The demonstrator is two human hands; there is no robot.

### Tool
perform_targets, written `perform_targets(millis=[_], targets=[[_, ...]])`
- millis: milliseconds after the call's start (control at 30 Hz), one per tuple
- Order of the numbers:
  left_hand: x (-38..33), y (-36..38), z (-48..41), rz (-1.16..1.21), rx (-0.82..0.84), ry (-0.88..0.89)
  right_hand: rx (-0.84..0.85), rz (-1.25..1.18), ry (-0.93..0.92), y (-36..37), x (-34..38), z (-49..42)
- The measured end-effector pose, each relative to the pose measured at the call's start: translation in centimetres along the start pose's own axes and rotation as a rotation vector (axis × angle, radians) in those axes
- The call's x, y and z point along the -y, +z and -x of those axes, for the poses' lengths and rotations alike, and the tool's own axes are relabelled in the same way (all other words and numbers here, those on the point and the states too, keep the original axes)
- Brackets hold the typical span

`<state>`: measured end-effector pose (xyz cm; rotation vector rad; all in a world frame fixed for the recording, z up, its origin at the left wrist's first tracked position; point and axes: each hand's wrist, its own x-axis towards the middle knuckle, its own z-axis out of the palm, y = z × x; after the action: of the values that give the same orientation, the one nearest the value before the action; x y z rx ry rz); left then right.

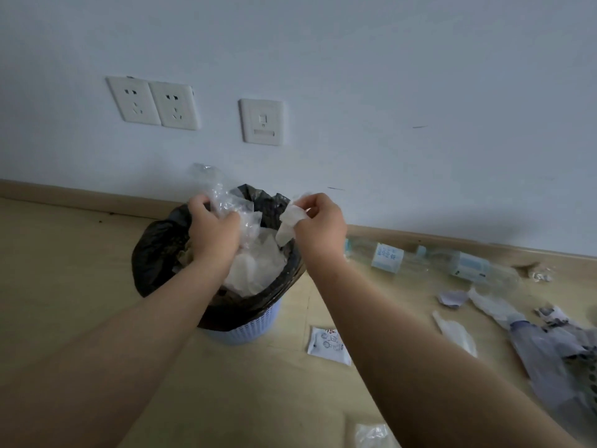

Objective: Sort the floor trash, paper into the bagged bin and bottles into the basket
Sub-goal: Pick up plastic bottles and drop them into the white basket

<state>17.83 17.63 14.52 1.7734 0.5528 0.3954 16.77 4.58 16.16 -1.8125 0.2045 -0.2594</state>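
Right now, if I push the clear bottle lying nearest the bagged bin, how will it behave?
The clear bottle lies on its side on the floor, so it would probably roll. It looks empty, so likely light for its size. Its thin see-through wall may dent if squeezed.

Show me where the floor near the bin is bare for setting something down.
Bare wooden floor lies left of the black-bagged lavender bin, up to the baseboard. Right of it is crowded: clear plastic bottles, paper scraps, a white printed sachet.
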Motion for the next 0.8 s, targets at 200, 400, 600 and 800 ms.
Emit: perform_targets(millis=[200, 400, 600, 800], targets=[[3.2, -1.9, -1.0, -0.696, 0.15, 0.235, 0.269, 0.404, -0.186, 3.9, -1.1, 1.6], [5.2, -2.3, -1.6, -1.077, 0.378, 0.207, 0.605, 0.986, -0.261, 6.2, -2.6, 2.3], [5.9, -3.3, -2.3, -0.933, 0.36, 0.366, 0.608, 1.274, -0.311, 7.7, -3.4, 2.3], [6.7, -4.3, -2.7, -1.257, 0.464, 0.438, 0.731, 1.494, -0.245, 7.6, -3.6, 1.9]])
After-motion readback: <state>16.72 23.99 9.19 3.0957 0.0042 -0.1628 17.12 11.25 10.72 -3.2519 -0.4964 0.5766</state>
